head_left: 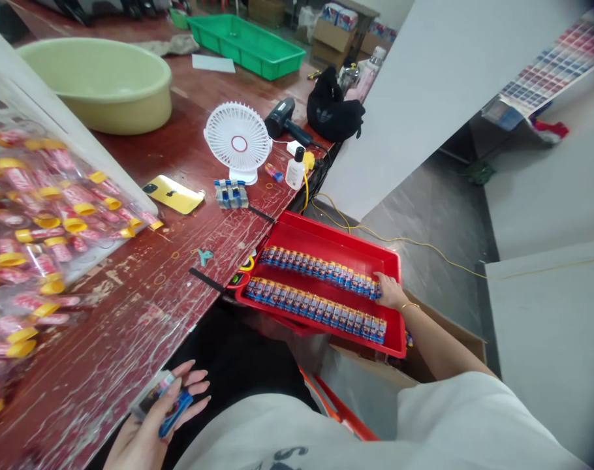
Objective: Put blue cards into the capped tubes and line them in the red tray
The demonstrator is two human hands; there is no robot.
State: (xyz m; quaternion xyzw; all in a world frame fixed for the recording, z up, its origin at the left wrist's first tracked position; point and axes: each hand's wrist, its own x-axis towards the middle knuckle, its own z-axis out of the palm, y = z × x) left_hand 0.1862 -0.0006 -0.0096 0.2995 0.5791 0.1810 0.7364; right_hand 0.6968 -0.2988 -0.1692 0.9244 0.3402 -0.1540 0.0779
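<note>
In the lower left, my left hand [153, 418] is curled around some small blue printed sleeves [175, 412] with clear plastic edges; exactly how many cannot be made out. My right hand [390, 292] reaches into the red tray [326, 228], its fingers closed at the right end of the upper row [321, 269] of small blue tubes with orange-yellow caps. The tube at its fingertips is partly hidden by the hand. A second row of the same tubes [316, 310] stands nearer to me in the tray.
The tray adjoins the worn red table [130, 313]. Pink tubes with yellow caps [47, 222] fill a white crate at left. A yellow phone [174, 194], white fan [238, 140], blue-grey bundle [231, 194], bottle [295, 170], hair dryer [287, 123] and large basin [101, 85] occupy the table.
</note>
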